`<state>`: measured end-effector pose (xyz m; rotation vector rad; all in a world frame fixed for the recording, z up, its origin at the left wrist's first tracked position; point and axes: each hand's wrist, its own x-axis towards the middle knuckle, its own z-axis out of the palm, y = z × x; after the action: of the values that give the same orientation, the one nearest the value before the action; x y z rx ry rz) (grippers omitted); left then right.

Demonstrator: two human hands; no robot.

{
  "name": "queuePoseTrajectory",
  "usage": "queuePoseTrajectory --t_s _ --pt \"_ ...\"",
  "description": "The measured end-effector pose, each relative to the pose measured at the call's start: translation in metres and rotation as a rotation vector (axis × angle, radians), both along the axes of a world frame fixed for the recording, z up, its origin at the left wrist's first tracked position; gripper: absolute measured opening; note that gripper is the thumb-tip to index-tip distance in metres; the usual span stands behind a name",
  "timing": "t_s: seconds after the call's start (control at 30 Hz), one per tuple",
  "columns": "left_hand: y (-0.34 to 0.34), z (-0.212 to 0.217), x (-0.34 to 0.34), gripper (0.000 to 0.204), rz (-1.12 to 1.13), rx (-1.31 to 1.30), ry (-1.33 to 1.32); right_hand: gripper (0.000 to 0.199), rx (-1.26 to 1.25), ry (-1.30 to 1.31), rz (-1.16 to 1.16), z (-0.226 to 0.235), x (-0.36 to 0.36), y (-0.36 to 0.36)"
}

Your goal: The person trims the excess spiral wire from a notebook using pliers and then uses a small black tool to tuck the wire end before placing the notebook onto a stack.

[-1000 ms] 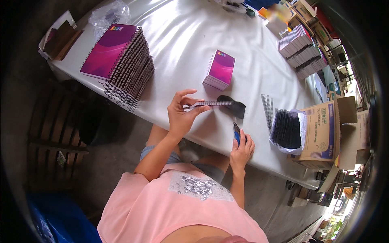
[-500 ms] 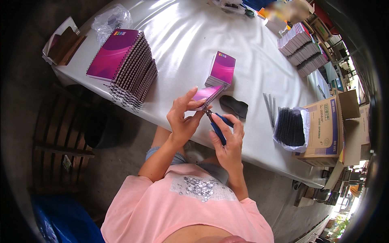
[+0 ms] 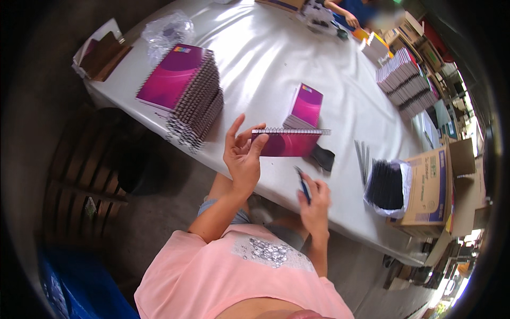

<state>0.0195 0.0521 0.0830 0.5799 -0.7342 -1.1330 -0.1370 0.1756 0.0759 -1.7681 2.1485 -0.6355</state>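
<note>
My left hand (image 3: 245,154) grips a purple spiral notebook (image 3: 289,143) by one end, its coil running along the upper edge. Part of the wire stands out past the notebook's right end. In my right hand (image 3: 316,204) is a pair of blue-handled pliers (image 3: 303,186), jaws pointing up and away from the notebook. Beyond the held notebook lies a short stack of purple books (image 3: 308,103). A black, rounded flat object (image 3: 323,158) rests on the table, partly behind the notebook. To the left stands a tall stack of coil-bound purple notebooks (image 3: 178,80).
At the right, a cardboard box (image 3: 427,186) on its side holds black wire coils (image 3: 385,183), with loose coils (image 3: 363,159) beside it. Another notebook stack (image 3: 406,82) sits far right, near a co-worker's hand (image 3: 351,20). A plastic bag (image 3: 167,33) lies at the far left of the white-covered table (image 3: 249,69).
The pliers have come away from the coil's end and moved down and right. My left hand has turned the notebook so its coil lies level across the view.
</note>
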Motion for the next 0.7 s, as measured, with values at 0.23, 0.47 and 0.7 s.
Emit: queuePoseTrajectory --t_s 0.23,0.47,0.7 --pt "0.014 0.032 0.017 0.036 -0.153 -0.115 0.23 0.055 -0.22 -0.018 -0.096 0.002 -0.019 -0.012" --pt "0.017 0.076 0.077 0.033 0.052 -0.475 -0.124 0.034 -0.587 -1.675 0.519 0.089 0.052 -0.118" --pt "-0.022 0.124 0.147 0.036 0.541 -0.285 -0.432 0.038 -0.547 -1.203 0.578 0.164 0.143 -0.227"
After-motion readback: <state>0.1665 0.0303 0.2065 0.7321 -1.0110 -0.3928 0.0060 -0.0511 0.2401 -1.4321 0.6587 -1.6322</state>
